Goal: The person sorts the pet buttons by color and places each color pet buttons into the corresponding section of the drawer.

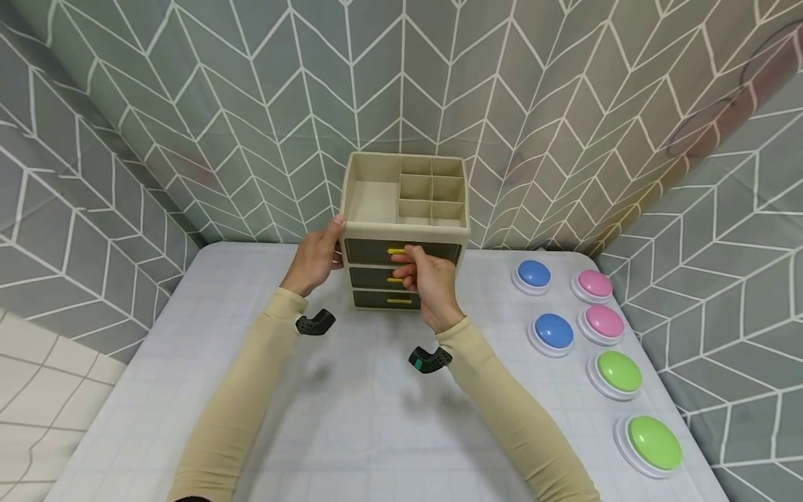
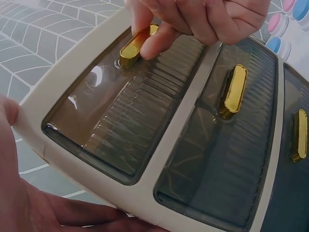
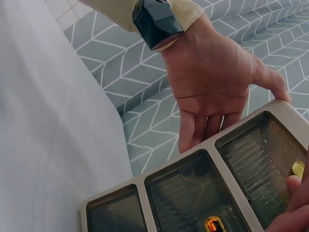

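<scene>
- Two pale yellow fabric sleeves reach in from the bottom edge of the frame, each with a small black device at the wrist.
- Beneath them spreads a bench covered in white cloth, filling the lower middle.
- At lower right are two domed green push buttons on round white bases, one behind the other.
- Beyond these, at middle right, stand two blue domed buttons, with two pink domed buttons just beside them, nearer the bench's right edge.
- The right hand, at centre, has its grip clamped in a pinch, thumb against finger, on the glossy gold-yellow bar handle of the top drawer.
- The left hand, left of centre, rests on the cabinet's left side: thumb at the upper front corner, fingers extended along the side wall, its grip apart.
- The beige plastic cabinet stands upright at the bench's far edge, centre frame, with three dark see-through drawer fronts stacked below an open top divided into one large compartment at left and six small ones at right.
- Behind it, a grey curtain with white chevron lines fills the upper frame.
</scene>
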Available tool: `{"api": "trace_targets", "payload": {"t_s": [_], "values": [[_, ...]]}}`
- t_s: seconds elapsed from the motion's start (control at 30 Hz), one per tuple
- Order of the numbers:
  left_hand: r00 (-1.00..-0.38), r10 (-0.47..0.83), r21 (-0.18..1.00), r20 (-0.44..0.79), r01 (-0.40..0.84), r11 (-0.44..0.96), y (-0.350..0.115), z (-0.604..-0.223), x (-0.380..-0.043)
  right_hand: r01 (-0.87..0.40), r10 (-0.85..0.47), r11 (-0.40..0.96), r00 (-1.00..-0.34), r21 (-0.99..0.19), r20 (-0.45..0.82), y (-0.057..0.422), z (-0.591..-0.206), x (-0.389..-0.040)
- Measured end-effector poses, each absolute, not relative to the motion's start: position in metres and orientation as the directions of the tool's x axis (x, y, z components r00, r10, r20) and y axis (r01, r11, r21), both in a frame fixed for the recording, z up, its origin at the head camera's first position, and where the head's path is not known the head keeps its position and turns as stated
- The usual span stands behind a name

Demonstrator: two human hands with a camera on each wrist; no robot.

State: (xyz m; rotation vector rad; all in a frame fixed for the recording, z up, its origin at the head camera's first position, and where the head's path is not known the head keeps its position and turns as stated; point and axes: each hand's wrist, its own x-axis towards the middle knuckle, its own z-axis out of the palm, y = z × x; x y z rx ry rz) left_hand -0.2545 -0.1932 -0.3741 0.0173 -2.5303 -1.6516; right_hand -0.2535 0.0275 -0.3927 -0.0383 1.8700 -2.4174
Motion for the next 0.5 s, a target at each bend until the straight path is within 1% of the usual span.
{"api": "trace_targets", "payload": {"t_s": [0.27, 0.5], "values": [[-0.997, -0.057, 0.9, 0.055, 0.025, 0.435, -0.1926, -0.3713, -0.2555, 0.024, -0.048, -0.291, -0.999, -0.956, -0.011, 0.0234, -0.3927, -0.2537], [-1.0, 0.0, 0.917, -0.023, -0.022, 0.399, -0.1891, -0.3655, -0.2536, 0.016, -0.021, -0.35, -1.0, -0.937, -0.009, 0.0196, -0.3944, -0.2548]]}}
